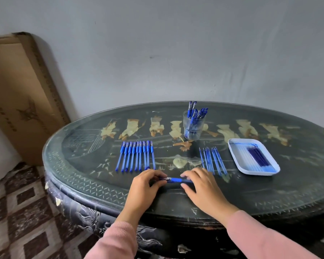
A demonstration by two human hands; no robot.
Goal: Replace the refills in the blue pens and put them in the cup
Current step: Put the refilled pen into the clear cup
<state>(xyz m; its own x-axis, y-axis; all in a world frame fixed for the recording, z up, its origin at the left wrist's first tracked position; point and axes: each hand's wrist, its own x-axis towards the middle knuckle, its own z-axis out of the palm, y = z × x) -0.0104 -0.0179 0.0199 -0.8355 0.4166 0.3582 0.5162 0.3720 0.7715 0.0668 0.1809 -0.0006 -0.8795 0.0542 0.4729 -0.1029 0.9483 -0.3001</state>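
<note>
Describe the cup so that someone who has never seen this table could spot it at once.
On the dark oval table, look toward the far edge near the grey wall, just right of centre. The cup is clear with blue pens standing in it: the only upright thing, while the pen row and white tray lie flat.

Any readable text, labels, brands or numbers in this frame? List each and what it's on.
No text can be read.
On the cardboard box: a line of dark print and a logo, too blurred to read.
On the row of pens: grey bands near the caps, too small to read.
On the pen held by the left hand and right hand: nothing legible.
</note>
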